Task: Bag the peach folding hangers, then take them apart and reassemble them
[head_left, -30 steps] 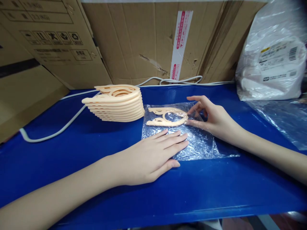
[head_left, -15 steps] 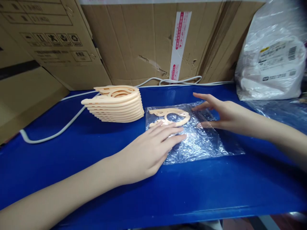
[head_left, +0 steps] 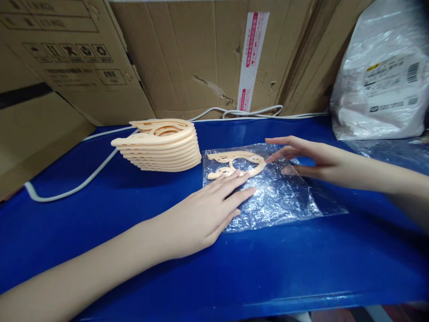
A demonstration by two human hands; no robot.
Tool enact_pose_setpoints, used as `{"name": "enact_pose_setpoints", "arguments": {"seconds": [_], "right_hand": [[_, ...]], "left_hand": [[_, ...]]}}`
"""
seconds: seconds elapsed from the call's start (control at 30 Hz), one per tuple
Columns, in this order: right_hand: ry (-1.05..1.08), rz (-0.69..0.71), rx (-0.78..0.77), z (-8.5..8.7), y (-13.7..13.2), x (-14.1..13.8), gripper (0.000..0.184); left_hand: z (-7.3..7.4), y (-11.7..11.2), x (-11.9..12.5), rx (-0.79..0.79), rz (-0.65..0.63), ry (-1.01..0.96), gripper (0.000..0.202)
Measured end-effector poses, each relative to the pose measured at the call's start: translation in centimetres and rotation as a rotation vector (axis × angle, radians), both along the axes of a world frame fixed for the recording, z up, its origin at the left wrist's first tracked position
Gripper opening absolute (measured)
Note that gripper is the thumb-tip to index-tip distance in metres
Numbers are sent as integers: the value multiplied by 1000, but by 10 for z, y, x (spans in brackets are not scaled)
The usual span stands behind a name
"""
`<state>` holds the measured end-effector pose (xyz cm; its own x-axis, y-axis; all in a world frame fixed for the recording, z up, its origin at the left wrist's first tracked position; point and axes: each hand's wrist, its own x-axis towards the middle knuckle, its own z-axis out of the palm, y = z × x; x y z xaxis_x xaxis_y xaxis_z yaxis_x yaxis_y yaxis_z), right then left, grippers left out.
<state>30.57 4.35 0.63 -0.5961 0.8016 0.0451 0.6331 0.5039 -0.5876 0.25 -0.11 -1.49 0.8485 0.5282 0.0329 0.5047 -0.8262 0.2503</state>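
Note:
A clear plastic bag (head_left: 278, 197) lies flat on the blue table (head_left: 134, 259), with one peach plastic hanger piece (head_left: 234, 162) inside its far left end. My left hand (head_left: 204, 210) rests flat on the bag's left part, fingers stretched out, fingertips touching the piece. My right hand (head_left: 301, 156) hovers over the bag's far right side, fingers extended, fingertips close to the piece's right end. A stack of several identical peach pieces (head_left: 161, 145) stands to the left of the bag.
Cardboard boxes (head_left: 201, 58) line the back of the table, and another box (head_left: 30, 129) leans at the left. A white cable (head_left: 83, 181) runs along the back. A white plastic sack (head_left: 382, 80) and more clear film (head_left: 395, 154) sit at the right.
My left hand slid forward up the bag until its fingertips reached the peach piece. My right hand let go of the piece's end and flattened out, drawing slightly right.

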Motion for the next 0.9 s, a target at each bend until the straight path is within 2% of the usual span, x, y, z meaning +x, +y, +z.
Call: {"name": "enact_pose_setpoints", "arguments": {"seconds": [0.67, 0.9], "right_hand": [[-43, 41, 7, 4, -3, 0, 68], [-73, 73, 10, 5, -3, 2, 65]], "left_hand": [[5, 0, 0, -75, -10, -13, 50], [6, 0, -3, -56, -24, -33, 49]]}}
